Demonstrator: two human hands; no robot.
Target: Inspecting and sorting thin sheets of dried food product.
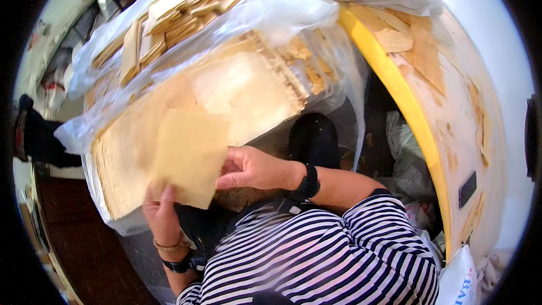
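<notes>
A thin pale yellow square sheet [191,155] is held between both hands above my lap. My left hand [161,212] grips its lower left corner from below, thumb on top. My right hand [251,168] pinches its right edge, with a black watch on that wrist. Right behind the sheet lies a thick stack of the same pale sheets [226,96] on clear plastic wrap [282,5], its edges showing many thin layers.
More stacked and loose sheets [169,17] sit in clear plastic at the back left. A yellow-rimmed white board [446,107] with stuck scraps of sheet curves along the right. A white bag [460,282] is at the lower right, dark floor at the lower left.
</notes>
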